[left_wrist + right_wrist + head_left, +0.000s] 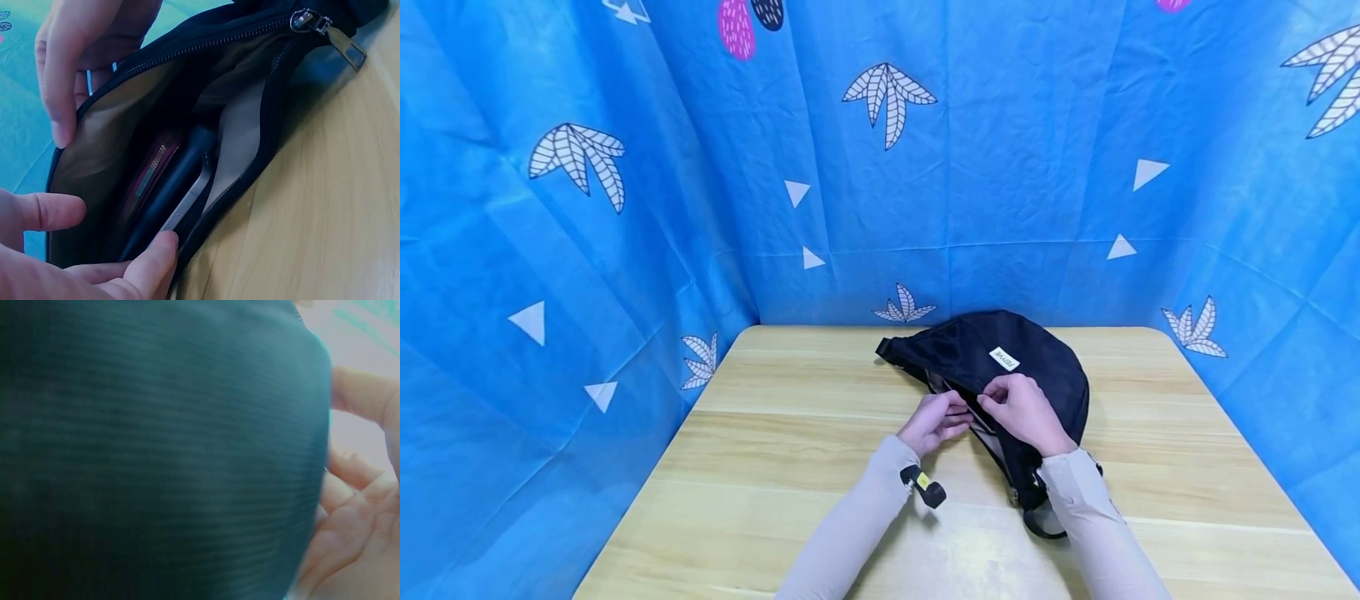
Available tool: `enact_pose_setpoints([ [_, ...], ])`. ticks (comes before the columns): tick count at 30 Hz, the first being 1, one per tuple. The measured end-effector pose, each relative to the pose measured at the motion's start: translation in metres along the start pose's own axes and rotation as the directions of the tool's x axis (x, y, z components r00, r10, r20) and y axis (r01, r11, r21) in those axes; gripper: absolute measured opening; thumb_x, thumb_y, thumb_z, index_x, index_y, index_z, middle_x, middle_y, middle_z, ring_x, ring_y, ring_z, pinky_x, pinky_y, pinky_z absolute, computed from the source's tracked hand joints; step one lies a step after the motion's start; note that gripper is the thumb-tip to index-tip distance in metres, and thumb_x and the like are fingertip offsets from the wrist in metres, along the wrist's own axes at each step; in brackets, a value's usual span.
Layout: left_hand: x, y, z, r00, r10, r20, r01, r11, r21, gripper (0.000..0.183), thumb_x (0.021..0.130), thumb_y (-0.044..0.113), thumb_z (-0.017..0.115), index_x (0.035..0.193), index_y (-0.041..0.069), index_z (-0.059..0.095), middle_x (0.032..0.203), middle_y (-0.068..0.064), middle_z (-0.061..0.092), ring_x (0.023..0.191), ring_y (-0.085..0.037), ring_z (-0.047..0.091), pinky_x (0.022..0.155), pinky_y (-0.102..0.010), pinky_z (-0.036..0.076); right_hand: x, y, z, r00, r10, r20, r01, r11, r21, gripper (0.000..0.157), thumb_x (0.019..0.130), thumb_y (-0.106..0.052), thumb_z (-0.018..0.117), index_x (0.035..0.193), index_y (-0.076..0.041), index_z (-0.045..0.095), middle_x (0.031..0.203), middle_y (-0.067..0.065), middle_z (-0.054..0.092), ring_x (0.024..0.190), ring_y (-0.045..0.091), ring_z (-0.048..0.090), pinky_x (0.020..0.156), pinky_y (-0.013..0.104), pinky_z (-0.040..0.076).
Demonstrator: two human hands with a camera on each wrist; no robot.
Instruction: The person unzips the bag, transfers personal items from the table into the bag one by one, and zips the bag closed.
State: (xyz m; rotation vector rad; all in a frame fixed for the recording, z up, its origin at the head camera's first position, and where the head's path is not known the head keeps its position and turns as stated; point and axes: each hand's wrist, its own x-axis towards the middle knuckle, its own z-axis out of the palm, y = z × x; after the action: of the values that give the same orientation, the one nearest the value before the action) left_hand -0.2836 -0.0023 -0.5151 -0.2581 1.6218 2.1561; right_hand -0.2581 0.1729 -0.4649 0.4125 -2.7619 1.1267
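Observation:
A black crescent-shaped bag [1037, 350] with a small white label lies on the table, its zipped mouth unzipped and spread. My right hand [1018, 408] pinches the far edge of the mouth, thumb inside the rim. My left hand [936, 423] reaches into the opening from the near side, thumb and fingers apart. In the left wrist view its fingertip overlaps a thin grey metal strip [190, 197]. Beside the strip inside the bag are a smooth dark object [172, 181] and a maroon pouch [134, 197] with a gold zipper. Black fabric [162, 450] fills most of the right wrist view.
The light wooden table [760, 483] carries the bag near its back edge. A blue patterned curtain [1022, 167] hangs behind and on both sides. A metal zipper pull [347, 47] dangles at the end of the mouth, and a black strap loop [1041, 527] lies at the near end.

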Motion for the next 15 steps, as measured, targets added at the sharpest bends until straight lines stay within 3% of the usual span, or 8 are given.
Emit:
enact_pose_setpoints([
  [4, -0.001, 0.004, -0.01, 1.0, 0.016, 0.009, -0.016, 0.999, 0.035, 0.02, 0.094, 0.01, 0.055, 0.108, -0.002, 0.064, 0.116, -0.018, 0.072, 0.104, -0.025, 0.071, 0.103, -0.043, 0.058, -0.001, 0.0, 0.001, 1.0, 0.016, 0.017, -0.016, 1.0, -0.004, 0.009, 0.093, -0.015, 0.074, 0.091, -0.007, 0.076, 0.08, 0.002, 0.075, 0.071, 0.01, 0.065, 0.066, 0.029, 0.054],
  [8, -0.003, 0.009, -0.026, 0.999, 0.036, 0.003, -0.036, 0.999, 0.038, 0.039, 0.1, 0.014, 0.053, 0.131, -0.009, 0.058, 0.139, -0.027, 0.062, 0.114, -0.03, 0.069, 0.103, -0.044, 0.058, -0.002, -0.001, -0.001, 0.999, 0.025, 0.023, -0.025, 1.0, -0.002, 0.01, 0.093, -0.016, 0.074, 0.09, -0.007, 0.076, 0.08, 0.002, 0.075, 0.07, 0.011, 0.064, 0.065, 0.029, 0.053],
  [15, -0.006, 0.022, -0.059, 0.997, 0.052, -0.05, -0.051, 0.998, 0.033, 0.046, 0.103, 0.018, 0.054, 0.142, -0.006, 0.053, 0.148, -0.028, 0.054, 0.112, -0.027, 0.069, 0.103, -0.041, 0.058, -0.003, -0.003, -0.002, 0.999, 0.029, 0.039, -0.028, 1.0, -0.002, 0.011, 0.094, -0.018, 0.073, 0.091, -0.008, 0.076, 0.08, 0.002, 0.074, 0.069, 0.012, 0.063, 0.065, 0.029, 0.052],
])
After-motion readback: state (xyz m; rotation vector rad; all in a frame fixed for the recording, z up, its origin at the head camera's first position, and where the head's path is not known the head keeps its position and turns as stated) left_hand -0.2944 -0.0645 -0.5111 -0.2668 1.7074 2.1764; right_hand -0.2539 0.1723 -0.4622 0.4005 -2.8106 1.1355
